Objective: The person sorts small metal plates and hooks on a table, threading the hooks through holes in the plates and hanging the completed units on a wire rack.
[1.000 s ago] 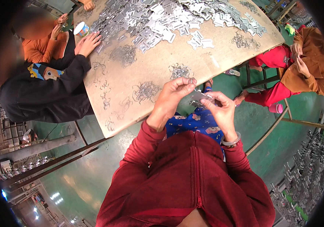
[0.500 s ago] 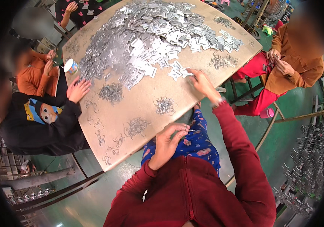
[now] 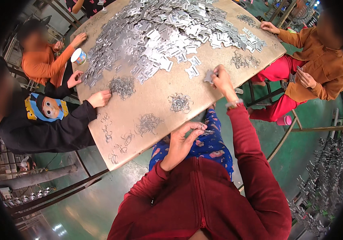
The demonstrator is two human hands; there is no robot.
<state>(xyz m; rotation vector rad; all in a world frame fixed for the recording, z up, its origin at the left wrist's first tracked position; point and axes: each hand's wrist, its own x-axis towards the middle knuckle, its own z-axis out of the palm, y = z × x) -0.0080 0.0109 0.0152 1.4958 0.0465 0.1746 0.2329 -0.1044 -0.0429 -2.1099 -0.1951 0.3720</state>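
My right hand is over the table's near right edge, its fingers pinching a flat grey notched metal plate. A few similar silvery plates lie just left of it, at the front of a big heap of plates. My left hand hovers above my lap near the table edge. Its thumb and forefinger are closed on a small bent metal wire clip, partly hidden by the fingertips. Nearest to this hand are two tangled piles of wire clips on the table.
The tan table carries more clip piles, loose clips and a paper cup. Co-workers sit left and right; one black sleeve reaches over the left edge. Metal parts hang at the lower right.
My right hand has taken a plate from the heap's front edge and drawn it right. My left hand stays almost in place. Co-workers' hands have moved onto the table at left and right.
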